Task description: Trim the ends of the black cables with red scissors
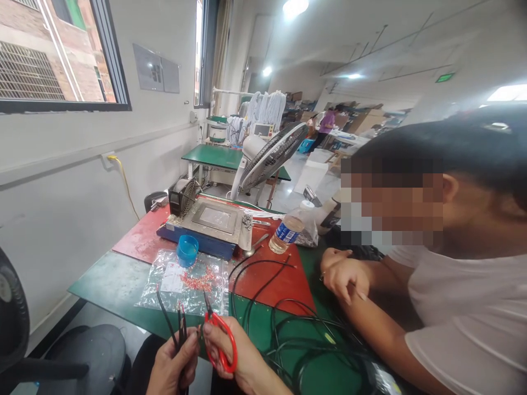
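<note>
Several black cables (180, 328) just left of red-handled scissors (214, 320)

Left hand (180, 359) closed round the cables; long axes near upright, one leaning left, free ends up. Right hand (230, 346) gripping the scissors at the handles, blades pointing up, apart from the cables. Blade gap: can't tell. Hands nearly meet; contact unclear. Beyond: clear plastic bag (154, 288) with small red bits (198, 278), blue tub (188, 251) at its far edge.
</note>
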Motion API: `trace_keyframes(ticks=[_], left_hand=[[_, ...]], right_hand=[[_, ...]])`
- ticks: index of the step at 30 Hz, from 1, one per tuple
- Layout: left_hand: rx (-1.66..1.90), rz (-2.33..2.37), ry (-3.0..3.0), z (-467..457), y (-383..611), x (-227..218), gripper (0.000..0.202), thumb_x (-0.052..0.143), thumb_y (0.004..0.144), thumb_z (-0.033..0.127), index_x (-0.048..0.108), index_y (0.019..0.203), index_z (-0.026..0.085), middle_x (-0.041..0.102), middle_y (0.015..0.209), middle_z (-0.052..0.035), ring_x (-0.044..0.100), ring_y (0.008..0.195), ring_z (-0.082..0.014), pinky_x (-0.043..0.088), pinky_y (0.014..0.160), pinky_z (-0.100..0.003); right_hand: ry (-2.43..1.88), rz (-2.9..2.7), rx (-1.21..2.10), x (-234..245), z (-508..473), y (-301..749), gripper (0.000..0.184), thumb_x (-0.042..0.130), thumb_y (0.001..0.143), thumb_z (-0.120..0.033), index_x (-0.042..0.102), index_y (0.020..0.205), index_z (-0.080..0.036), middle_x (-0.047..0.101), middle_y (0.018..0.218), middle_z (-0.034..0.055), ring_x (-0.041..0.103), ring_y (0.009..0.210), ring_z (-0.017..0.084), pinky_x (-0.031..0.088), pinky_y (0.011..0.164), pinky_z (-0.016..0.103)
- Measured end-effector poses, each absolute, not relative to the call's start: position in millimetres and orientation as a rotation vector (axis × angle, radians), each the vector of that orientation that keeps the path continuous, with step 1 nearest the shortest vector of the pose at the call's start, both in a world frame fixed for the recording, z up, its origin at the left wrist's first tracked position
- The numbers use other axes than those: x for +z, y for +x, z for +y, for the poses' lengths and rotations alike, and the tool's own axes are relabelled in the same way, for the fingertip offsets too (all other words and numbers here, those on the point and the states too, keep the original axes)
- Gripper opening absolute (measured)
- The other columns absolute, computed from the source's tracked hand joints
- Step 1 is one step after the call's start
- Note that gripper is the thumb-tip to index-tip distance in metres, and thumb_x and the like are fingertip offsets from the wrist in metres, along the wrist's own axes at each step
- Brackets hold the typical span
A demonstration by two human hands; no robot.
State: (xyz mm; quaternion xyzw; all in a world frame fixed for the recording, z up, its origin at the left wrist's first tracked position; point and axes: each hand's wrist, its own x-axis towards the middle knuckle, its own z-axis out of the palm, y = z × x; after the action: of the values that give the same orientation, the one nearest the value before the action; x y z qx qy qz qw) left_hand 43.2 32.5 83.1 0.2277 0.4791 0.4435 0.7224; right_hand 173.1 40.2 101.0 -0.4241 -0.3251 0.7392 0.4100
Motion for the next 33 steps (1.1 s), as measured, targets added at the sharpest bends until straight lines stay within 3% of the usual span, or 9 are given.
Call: trace_keyframes(ticks=[8,13,21,33], left_hand=[[0.998,1.020,0.508,31,46,80,0.044,0.075,0.054,0.048,0.064,0.077,0.012,0.038,0.039,0.0092,0.022,0.034,0.0005,0.008,0.039,-0.018],[0.984,0.997,0.464,31,48,78,0.045,0.077,0.051,0.050,0.063,0.073,0.013,0.037,0.037,0.0097,0.022,0.034,0.0004,0.009,0.039,-0.018],[0.905,0.983,0.518,32,44,72,0.043,0.075,0.054,0.050,0.062,0.072,0.013,0.036,0.041,0.0098,0.018,0.034,0.0017,0.006,0.039,-0.019],[0.867,0.906,0.704,27,34,75,0.030,0.068,0.066,0.043,0.059,0.069,0.015,0.033,0.047,0.0085,0.017,0.040,-0.0018,0.008,0.042,-0.022]], right_hand=[[-1.113,-0.592,2.051,111,42,171,0.041,0.071,0.062,-0.050,0.049,0.056,-0.016,0.042,0.040,-0.0076,0.032,0.029,0.003,0.014,0.025,0.014],[-1.140,-0.584,2.011,107,36,170,0.044,0.073,0.058,-0.054,0.050,0.059,-0.016,0.042,0.041,-0.0083,0.031,0.031,0.003,0.015,0.026,0.014],[-1.126,-0.623,2.128,101,42,177,0.047,0.066,0.063,-0.060,0.051,0.057,-0.016,0.043,0.039,-0.0074,0.033,0.027,0.004,0.015,0.023,0.013],[-1.129,-0.486,2.257,96,37,179,0.030,0.063,0.065,-0.039,0.049,0.055,-0.015,0.042,0.037,-0.0077,0.029,0.026,0.002,0.013,0.025,0.013]])
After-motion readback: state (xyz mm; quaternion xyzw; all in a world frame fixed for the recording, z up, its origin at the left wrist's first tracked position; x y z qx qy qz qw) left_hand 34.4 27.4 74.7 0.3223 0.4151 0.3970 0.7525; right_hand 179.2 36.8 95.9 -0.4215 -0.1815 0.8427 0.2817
